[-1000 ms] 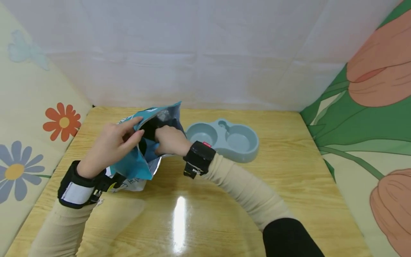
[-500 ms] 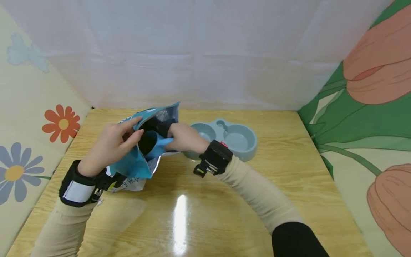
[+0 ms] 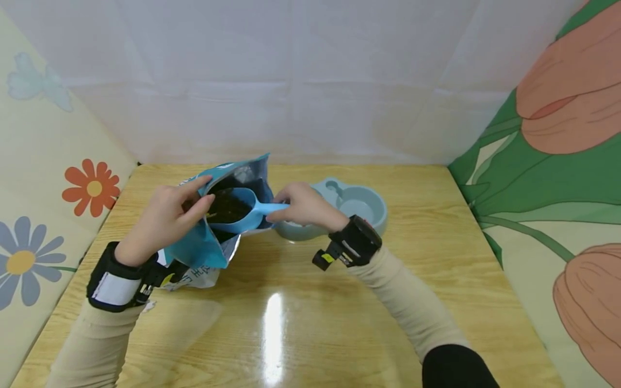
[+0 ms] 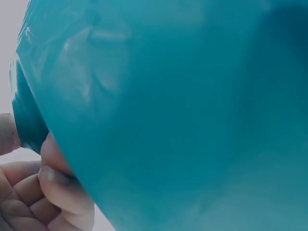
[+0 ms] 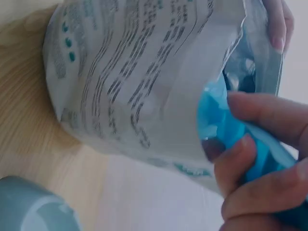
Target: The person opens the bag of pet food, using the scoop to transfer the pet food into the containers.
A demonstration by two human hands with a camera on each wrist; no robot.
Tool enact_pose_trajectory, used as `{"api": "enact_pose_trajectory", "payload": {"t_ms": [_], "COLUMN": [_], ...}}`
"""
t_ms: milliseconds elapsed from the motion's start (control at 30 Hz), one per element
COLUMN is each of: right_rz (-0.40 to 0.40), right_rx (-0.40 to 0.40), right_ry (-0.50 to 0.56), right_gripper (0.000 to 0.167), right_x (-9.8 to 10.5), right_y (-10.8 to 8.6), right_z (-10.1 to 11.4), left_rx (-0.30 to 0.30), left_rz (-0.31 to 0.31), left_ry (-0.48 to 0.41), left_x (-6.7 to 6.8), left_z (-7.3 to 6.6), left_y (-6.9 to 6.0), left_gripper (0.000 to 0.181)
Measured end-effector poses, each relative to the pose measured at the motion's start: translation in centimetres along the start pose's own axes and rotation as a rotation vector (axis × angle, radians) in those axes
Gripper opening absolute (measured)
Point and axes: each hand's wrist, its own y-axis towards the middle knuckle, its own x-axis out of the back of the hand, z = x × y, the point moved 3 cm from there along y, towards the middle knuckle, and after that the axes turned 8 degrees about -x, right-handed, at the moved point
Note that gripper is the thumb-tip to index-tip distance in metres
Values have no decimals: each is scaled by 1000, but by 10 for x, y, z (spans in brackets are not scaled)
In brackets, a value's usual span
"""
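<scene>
A teal-and-white foil bag stands with its mouth spread at the left of the table. My left hand grips the near-left edge of the mouth; in the left wrist view the fingers curl at the bag's edge. My right hand holds a blue scoop by its handle. The scoop lies level in the mouth, filled with dark brown bits too small to make out. In the right wrist view, thumb and fingers close round the handle beside the bag's printed white side.
A grey-blue double pet bowl stands right of the bag, its left basin mostly hidden behind my right hand. The wooden table meets a white cloth backdrop at its far edge. Patterned panels flank both sides.
My right hand has drawn back to the right out of the bag, bringing the scoop up into the mouth with dark bits in it. The left hand has stayed on the bag.
</scene>
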Motion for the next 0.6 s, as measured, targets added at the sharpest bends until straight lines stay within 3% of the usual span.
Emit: {"api": "enact_pose_trajectory", "payload": {"t_ms": [200,333,467,600], "right_rz": [2,-7,-21,-9], "right_rx": [-14,-13,-12,-34], "right_ry": [122,137,160,265], "right_gripper": [10,12,13,14], "right_x": [-1,-2,2,10], "right_y": [-2,-4,-13,-26], "right_z": [-13,-16,-19,-25], "left_rx": [12,14,10,15], "left_rz": [10,9,10,23], "left_ry": [7,13,11,3], "left_x": [2,2,0,-1], "left_z": [0,0,-1,-2], "left_y": [-1,-2,-2,1], "left_gripper": [37,37,38,38]}}
